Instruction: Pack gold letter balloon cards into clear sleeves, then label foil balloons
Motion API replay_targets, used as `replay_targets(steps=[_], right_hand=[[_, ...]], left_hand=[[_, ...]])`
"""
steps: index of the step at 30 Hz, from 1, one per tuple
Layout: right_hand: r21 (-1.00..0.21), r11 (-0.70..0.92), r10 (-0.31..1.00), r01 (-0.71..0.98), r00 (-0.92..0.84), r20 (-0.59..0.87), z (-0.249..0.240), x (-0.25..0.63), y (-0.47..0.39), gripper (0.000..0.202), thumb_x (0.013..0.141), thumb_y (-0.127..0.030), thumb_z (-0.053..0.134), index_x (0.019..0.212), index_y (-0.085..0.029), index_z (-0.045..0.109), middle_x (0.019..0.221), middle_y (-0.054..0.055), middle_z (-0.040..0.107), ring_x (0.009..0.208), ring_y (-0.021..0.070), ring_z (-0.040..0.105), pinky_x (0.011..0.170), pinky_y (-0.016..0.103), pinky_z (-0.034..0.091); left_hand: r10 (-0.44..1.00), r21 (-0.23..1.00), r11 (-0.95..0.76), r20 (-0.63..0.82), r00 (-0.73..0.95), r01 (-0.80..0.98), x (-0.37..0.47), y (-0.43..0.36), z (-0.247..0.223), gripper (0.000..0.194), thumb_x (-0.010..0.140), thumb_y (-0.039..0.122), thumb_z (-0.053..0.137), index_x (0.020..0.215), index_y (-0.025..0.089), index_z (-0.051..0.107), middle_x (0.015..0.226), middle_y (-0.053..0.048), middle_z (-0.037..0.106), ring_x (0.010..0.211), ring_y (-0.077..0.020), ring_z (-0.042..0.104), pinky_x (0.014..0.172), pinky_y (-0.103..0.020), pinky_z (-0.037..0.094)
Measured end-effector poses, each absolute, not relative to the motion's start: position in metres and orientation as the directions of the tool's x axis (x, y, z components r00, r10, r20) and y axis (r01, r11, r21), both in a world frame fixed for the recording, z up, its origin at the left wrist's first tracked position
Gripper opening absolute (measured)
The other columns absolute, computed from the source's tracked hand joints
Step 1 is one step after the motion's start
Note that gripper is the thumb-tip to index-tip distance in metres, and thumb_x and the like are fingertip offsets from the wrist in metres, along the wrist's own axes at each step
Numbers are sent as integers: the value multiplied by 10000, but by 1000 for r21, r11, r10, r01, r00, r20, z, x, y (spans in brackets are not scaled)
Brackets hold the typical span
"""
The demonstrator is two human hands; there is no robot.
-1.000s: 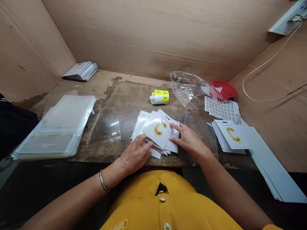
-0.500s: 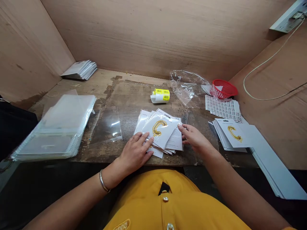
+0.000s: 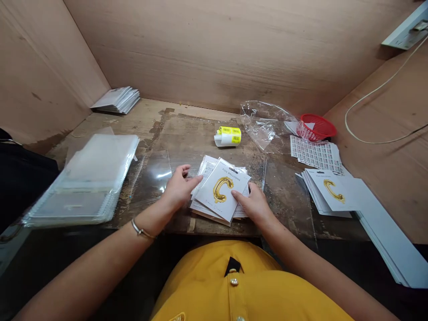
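The right hand [image 3: 257,204] pinches the right edge of the cards [image 3: 222,191], piled on the wooden table [image 3: 190,136]. The left hand [image 3: 178,187], thumb and fingers spread apart, is close at their left side.

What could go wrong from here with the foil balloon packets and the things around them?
The foil balloon packets between the hands lie crookedly stacked near the front edge of the table, so a push could scatter them. The roll of barcode labels lies on its side, so a knock might make it roll. The left hand is close to a loose clear plastic sleeve and might drag it.
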State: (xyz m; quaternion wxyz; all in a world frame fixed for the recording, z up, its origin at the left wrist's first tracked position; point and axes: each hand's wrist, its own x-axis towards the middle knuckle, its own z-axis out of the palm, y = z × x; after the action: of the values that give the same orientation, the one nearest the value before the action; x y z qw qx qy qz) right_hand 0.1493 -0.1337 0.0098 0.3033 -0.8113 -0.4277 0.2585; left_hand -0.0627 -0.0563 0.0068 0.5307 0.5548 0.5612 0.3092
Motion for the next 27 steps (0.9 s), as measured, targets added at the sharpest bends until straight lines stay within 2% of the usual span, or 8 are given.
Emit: replay_targets(steps=[2, 5, 7, 9, 14, 18, 23, 27], right_hand=[[-727, -455, 850, 515, 495, -181, 8, 150, -133, 368, 662, -368, 705, 947, -163, 595, 1031, 141, 706, 932, 286, 668, 842, 450, 524], [-794, -413, 871, 447, 448, -201, 0, 153, -134, 386, 666, -383, 704, 967, -169, 589, 1041, 128, 708, 942, 280, 669, 855, 458, 523], [-857, -356, 898, 372, 390, -204, -5, 156, -136, 401, 680, -399, 695, 987, -167, 583, 1061, 125, 706, 953, 270, 672, 861, 449, 530], [-896, -302, 917, 325, 356, -180, -4, 158, -139, 447, 682, -415, 703, 1028, -162, 574, 1099, 131, 695, 976, 266, 671, 880, 445, 532], [-964, -48, 955, 263, 294, 33, 36, 162, -143, 685, 651, -438, 775, 1240, -225, 497, 1215, 106, 652, 1075, 272, 639, 887, 435, 553], [-955, 68, 995, 288, 45, 85, 60, 162, -139, 427, 663, -415, 776, 1036, -257, 643, 1035, 50, 720, 940, 278, 679, 829, 430, 577], [-924, 92, 996, 370, -55, 77, 30, 162, -142, 434, 645, -383, 795, 1035, -256, 654, 1023, 39, 715, 952, 277, 668, 874, 446, 551], [-910, 122, 992, 397, -15, 126, 13, 165, -142, 440, 666, -398, 794, 1052, -244, 647, 1074, 47, 697, 993, 263, 649, 920, 443, 523]], left_hand=[[875, 901, 381, -424, 234, 208, -55, -39, 14, 706, 758, 400, 730, 1331, 111, 436, 1291, -234, 562, 1046, -275, 651, 842, -389, 549], [738, 847, 485, -530, 418, 218, -41, -31, 22, 578, 649, 431, 803, 1080, 81, 643, 1016, -198, 711, 822, -305, 707, 677, -396, 575], [673, 844, 504, -517, 528, 184, -33, -36, 25, 490, 591, 366, 837, 969, 92, 686, 924, -172, 736, 736, -304, 709, 639, -418, 579], [653, 865, 496, -427, 626, 72, -30, -46, 28, 493, 592, 308, 830, 1017, 112, 676, 1001, -162, 731, 794, -295, 713, 707, -436, 585], [795, 967, 211, -86, 601, -142, -42, -69, 42, 468, 712, 325, 766, 1113, 129, 623, 1102, -125, 705, 978, -274, 680, 877, -439, 554], [784, 980, -156, 197, 589, -119, -47, -77, 44, 500, 719, 301, 769, 1166, 164, 592, 1136, -79, 687, 1044, -252, 646, 946, -432, 527], [832, 968, -250, 211, 512, 8, -42, -87, 23, 704, 606, 329, 841, 1212, 160, 525, 1162, -97, 657, 1065, -261, 628, 940, -424, 523], [850, 971, -233, 180, 495, 48, -39, -93, 8, 661, 632, 345, 828, 1185, 172, 509, 1094, -82, 673, 998, -252, 647, 894, -409, 534]])
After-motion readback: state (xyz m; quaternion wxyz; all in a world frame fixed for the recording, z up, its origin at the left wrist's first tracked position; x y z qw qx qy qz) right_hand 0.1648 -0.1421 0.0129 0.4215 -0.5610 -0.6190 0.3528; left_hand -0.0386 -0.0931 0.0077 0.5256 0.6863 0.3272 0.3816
